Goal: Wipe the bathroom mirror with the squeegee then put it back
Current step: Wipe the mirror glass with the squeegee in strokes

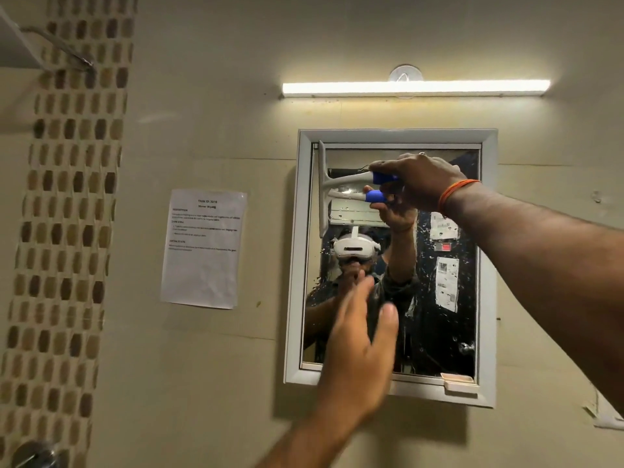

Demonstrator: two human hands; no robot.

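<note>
Squeegee point(332, 184) sits at the upper left of the mirror point(439, 332), blade upright along the left frame edge. Right hand point(418, 184) grips the blue handle; left hand point(358, 346) hovers with fingers extended, holding nothing. Tool appears light: rigid white plastic neck, likely a flexible blade edge. Grasp at the blue grip. Glass is wet with droplets, hard, smooth and fragile; frame is white.

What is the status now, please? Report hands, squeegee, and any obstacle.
Right hand grips squeegee, blade at mirror top left. Left hand open, raised before glass.
</note>
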